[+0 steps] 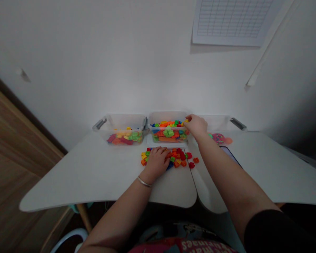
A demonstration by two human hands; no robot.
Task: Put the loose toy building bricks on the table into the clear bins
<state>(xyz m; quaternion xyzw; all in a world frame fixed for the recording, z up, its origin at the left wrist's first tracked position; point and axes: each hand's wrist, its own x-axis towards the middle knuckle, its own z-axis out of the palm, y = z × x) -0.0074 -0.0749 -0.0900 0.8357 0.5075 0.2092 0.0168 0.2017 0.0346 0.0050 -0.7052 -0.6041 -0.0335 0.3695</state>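
Note:
My right hand (pixel 197 124) is at the right rim of the middle clear plastic box (pixel 168 116), with a small yellow building block (pixel 185 121) pinched between thumb and fingers. That box is heaped with colourful plastic blocks (pixel 169 132). On the table, my left hand (pixel 158 160), with a bracelet at the wrist, lies palm down over a loose pile of red, orange, yellow and green blocks (pixel 177 158). Its fingers are spread over the pile, and part of the pile is hidden under them. A few pieces, among them an orange block (pixel 196 160), lie at the pile's right.
To the left stands another clear box (pixel 125 121) with colourful pieces low inside. A third clear box (pixel 218 119), partly behind my right hand, holds pink and orange pieces. A dark-edged tablet or phone (pixel 230 155) lies beside my right forearm. Two white tabletops (pixel 94 179) meet at a seam.

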